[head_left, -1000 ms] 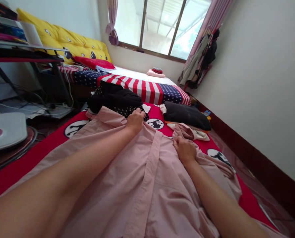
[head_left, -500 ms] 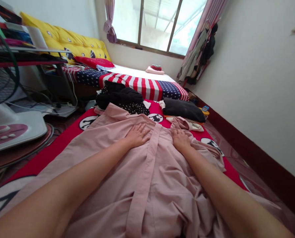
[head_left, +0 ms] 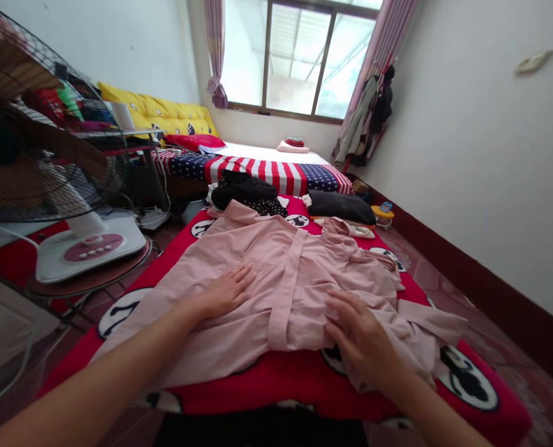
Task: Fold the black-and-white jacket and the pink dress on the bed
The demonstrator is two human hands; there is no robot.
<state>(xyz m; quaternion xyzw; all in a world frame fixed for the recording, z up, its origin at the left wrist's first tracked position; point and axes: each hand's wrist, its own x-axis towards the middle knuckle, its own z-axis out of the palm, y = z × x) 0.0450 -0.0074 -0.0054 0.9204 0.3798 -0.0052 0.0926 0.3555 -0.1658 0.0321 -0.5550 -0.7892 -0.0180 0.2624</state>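
Observation:
A dusty-pink shirt [head_left: 252,248] is spread over a red blanket with cartoon patches [head_left: 299,379]. Its placket strip [head_left: 288,292] runs down the middle, and the right side is rumpled, with a sleeve [head_left: 432,320] sticking out. My left hand [head_left: 227,290] lies flat on the left half of the cloth, fingers stretched out. Over the right half, close to the lower hem, is my right hand [head_left: 357,329], its fingers bent and apart from the thumb. No cloth shows gripped in it, though part of the palm side is hidden.
Black and dotted clothes [head_left: 248,189] and a dark folded garment [head_left: 341,207] lie beyond the shirt. An electric fan [head_left: 90,245] stands on a round stool at left. Farther back is a bed [head_left: 252,171] under a window. The wall [head_left: 481,186] bounds the right side.
Both hands have come back toward me over the shirt. The right hand's fingers are more bent. The view has tilted and drawn back, so the shirt's lower hem shows.

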